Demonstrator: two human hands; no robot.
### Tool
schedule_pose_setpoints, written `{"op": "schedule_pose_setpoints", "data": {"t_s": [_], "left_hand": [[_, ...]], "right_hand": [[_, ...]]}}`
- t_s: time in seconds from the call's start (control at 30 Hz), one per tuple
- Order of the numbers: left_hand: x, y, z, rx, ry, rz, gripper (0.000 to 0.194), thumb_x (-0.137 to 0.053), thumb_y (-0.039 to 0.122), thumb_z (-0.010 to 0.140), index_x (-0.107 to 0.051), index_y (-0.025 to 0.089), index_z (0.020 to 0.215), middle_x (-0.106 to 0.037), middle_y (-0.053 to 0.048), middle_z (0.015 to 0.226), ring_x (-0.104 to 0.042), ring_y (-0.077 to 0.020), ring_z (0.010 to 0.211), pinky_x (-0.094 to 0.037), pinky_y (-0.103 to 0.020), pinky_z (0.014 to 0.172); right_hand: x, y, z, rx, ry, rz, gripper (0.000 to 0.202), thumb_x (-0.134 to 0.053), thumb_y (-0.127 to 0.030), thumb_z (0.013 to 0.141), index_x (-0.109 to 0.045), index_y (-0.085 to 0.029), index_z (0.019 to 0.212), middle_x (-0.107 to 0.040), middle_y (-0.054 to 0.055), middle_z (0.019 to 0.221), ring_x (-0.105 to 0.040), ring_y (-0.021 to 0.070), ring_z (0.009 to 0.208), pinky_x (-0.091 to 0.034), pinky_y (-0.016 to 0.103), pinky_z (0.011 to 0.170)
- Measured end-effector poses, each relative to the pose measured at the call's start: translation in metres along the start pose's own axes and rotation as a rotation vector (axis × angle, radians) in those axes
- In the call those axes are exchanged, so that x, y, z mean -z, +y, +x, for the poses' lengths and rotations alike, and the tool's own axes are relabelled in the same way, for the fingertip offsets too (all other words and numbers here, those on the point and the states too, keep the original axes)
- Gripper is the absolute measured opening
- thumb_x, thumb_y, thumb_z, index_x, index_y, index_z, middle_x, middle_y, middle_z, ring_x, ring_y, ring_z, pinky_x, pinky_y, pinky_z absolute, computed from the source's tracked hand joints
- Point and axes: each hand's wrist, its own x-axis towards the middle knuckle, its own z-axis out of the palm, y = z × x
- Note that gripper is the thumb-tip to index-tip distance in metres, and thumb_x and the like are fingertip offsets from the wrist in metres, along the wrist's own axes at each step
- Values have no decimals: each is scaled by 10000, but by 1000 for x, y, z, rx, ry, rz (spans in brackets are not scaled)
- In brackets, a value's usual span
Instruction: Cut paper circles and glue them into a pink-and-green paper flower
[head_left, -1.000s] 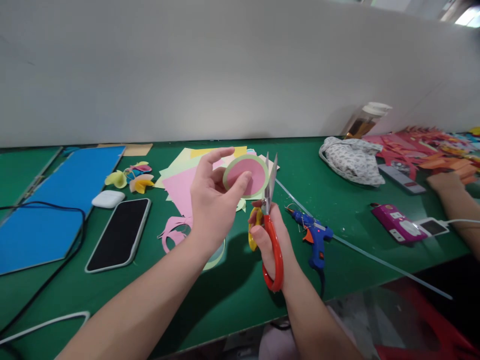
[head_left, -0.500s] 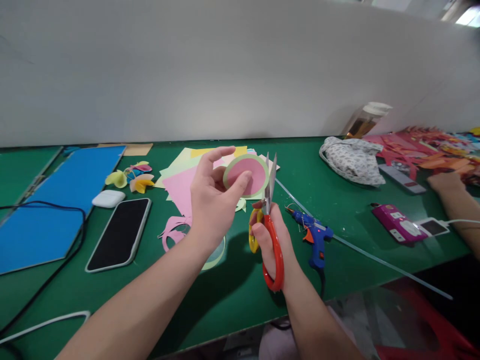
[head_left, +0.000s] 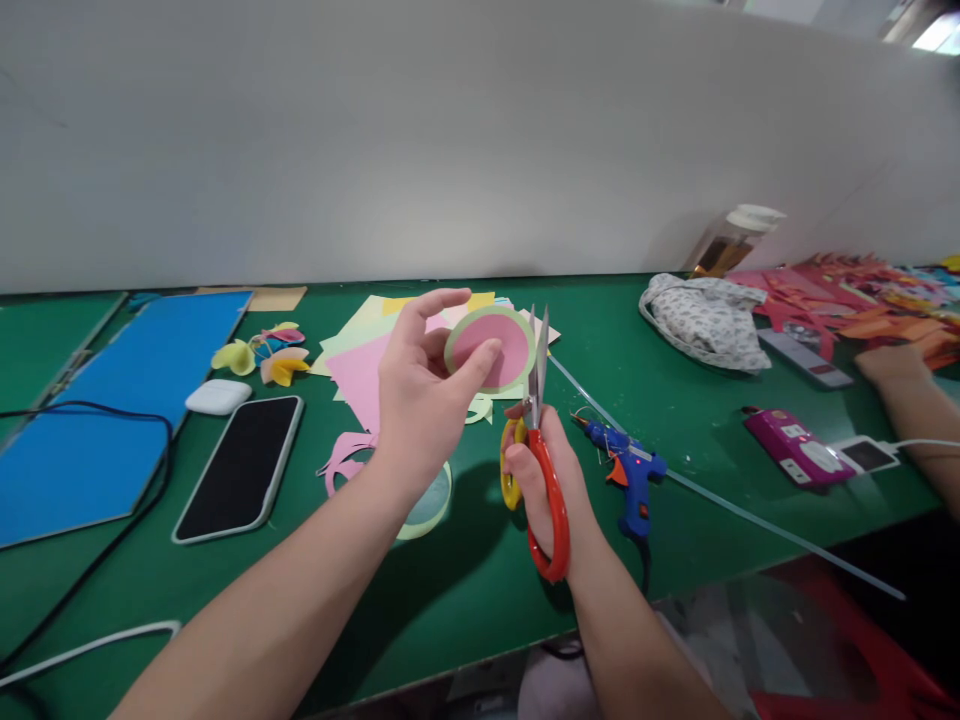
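A pink paper disc with a pale green rim (head_left: 508,352) is pinched between the thumb and fingers of my left hand (head_left: 424,390). My right hand (head_left: 559,480) grips scissors (head_left: 550,500) with one red and one yellow handle loop. Their blades point up, slightly apart, beside the disc's right edge. Behind and below my left hand lie sheets of pink, yellow and pale green paper (head_left: 360,365). Pink paper offcuts (head_left: 346,452) and a pale green ring (head_left: 444,510) are partly hidden by my left forearm.
A blue glue gun (head_left: 636,470) with a long glue stick lies to the right. Farther right are a cloth pouch (head_left: 705,320), a magenta device (head_left: 795,447) and another person's arm (head_left: 911,400). Leftward are a phone (head_left: 240,470), white case (head_left: 217,397), paper petals (head_left: 281,365) and blue board (head_left: 112,400).
The scissor blades have come slightly closer together. My left hand and the disc have shifted a little to the left.
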Motion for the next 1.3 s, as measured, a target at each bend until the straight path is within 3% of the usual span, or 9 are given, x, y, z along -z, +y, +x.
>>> {"op": "schedule_pose_setpoints", "data": {"t_s": [0.57,0.83,1.3], "left_hand": [[4,7,7,19,-39,30,409,-662,202,747,-540,239,1135,-596,28,677,-631,-133,629,-536,-235,556],[8,9,9,33,-46,49,429,-669,218,744,-532,243,1149,-606,27,686,-632,-133,631,-529,-228,542],[5,5,7,39,-74,-9,417,-666,184,738,-549,249,1133,-605,26,688,-625,-125,626,-532,-225,545]], "right_hand": [[2,-1,0,13,-51,18,459,-495,-658,809,-477,-241,999,-459,-44,667,-436,111,569,-387,259,560],[5,6,-1,8,-60,141,564,-583,-687,728,-484,-288,1114,-491,-12,856,-481,126,679,-424,274,605],[5,-6,0,-7,-42,4,612,-527,-743,720,-489,-247,1078,-515,-2,825,-505,144,670,-421,309,633]]}}
